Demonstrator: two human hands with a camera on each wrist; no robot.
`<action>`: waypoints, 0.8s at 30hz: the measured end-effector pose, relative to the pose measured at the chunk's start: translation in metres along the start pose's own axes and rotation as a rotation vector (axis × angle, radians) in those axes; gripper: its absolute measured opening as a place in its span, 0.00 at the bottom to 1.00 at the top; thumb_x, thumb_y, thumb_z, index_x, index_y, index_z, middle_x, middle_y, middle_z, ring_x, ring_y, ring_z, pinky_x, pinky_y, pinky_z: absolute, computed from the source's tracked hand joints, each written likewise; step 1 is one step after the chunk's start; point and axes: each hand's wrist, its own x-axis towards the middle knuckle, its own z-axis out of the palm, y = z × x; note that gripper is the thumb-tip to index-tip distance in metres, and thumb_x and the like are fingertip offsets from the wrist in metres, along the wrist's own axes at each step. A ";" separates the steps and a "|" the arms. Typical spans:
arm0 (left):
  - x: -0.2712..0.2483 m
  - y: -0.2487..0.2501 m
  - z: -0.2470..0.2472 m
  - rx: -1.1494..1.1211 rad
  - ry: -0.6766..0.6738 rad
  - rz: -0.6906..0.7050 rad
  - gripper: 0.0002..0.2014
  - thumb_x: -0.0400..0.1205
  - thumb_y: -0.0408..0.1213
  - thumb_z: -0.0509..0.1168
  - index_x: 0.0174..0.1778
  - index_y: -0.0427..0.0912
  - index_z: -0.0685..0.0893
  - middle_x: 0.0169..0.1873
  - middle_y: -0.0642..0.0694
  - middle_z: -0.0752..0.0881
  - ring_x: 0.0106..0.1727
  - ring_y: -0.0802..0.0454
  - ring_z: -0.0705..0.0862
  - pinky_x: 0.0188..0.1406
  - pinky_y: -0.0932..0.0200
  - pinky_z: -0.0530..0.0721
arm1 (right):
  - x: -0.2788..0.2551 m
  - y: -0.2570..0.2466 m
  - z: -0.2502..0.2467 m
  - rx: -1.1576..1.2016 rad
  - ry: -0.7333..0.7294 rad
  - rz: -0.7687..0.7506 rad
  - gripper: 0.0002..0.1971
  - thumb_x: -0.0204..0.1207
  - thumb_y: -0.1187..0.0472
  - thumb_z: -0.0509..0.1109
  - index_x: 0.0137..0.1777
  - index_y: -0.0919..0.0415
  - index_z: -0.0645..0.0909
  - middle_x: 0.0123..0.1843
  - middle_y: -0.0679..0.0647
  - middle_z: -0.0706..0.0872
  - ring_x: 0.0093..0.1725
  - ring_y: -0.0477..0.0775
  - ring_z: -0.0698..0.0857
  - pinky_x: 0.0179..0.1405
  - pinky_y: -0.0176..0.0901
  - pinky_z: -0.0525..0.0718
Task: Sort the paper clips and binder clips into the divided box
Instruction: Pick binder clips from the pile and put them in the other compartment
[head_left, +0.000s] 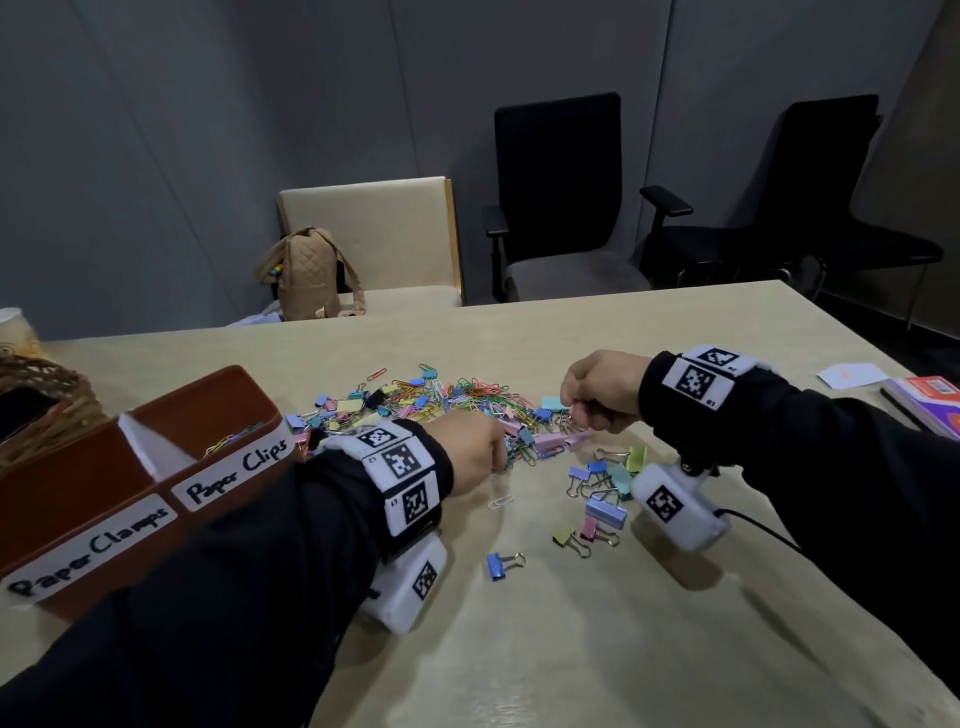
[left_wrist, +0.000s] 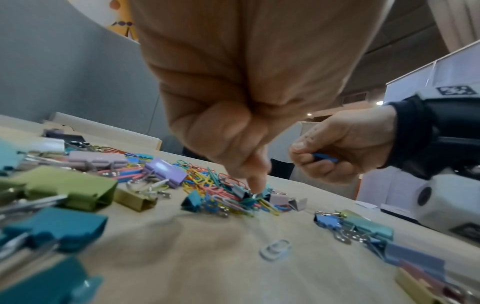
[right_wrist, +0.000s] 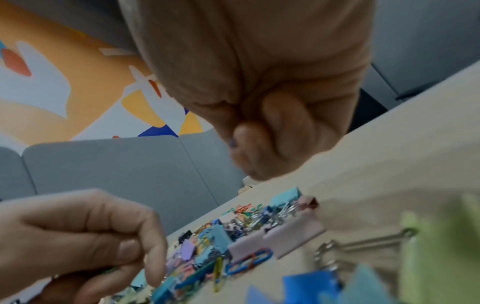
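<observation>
A brown divided box stands at the left, labelled "Paper Clamps" and "Paper Clips"; several coloured paper clips lie in the far compartment. A mixed pile of paper clips and binder clips covers the middle of the table. My left hand reaches into the pile's near edge, index finger pointing down onto the clips, thumb pinching a green paper clip. My right hand hovers over the pile's right end, fingers curled round a blue binder clip.
Loose binder clips, a lone blue one and a white paper clip lie near me. A wicker basket and paper cup stand far left; books and a white card far right. Chairs stand beyond the table.
</observation>
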 end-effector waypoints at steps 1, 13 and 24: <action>0.001 0.001 0.003 0.018 0.001 0.006 0.14 0.84 0.31 0.55 0.50 0.43 0.86 0.44 0.48 0.83 0.48 0.49 0.82 0.46 0.57 0.78 | 0.001 -0.001 0.001 0.005 0.005 -0.010 0.14 0.82 0.70 0.53 0.39 0.61 0.76 0.26 0.56 0.76 0.20 0.50 0.67 0.19 0.32 0.63; 0.004 0.011 0.016 0.152 -0.067 0.097 0.06 0.75 0.39 0.68 0.33 0.44 0.82 0.31 0.45 0.80 0.34 0.46 0.78 0.32 0.60 0.75 | 0.005 0.000 0.014 -0.801 0.039 -0.086 0.18 0.61 0.48 0.83 0.44 0.60 0.88 0.45 0.54 0.91 0.45 0.53 0.87 0.47 0.47 0.86; 0.005 -0.001 0.013 0.148 0.005 0.093 0.10 0.72 0.44 0.75 0.45 0.43 0.89 0.43 0.48 0.88 0.45 0.49 0.85 0.36 0.60 0.79 | -0.009 -0.013 0.029 -0.960 0.032 -0.217 0.07 0.68 0.62 0.79 0.45 0.52 0.91 0.43 0.50 0.91 0.44 0.52 0.88 0.41 0.42 0.86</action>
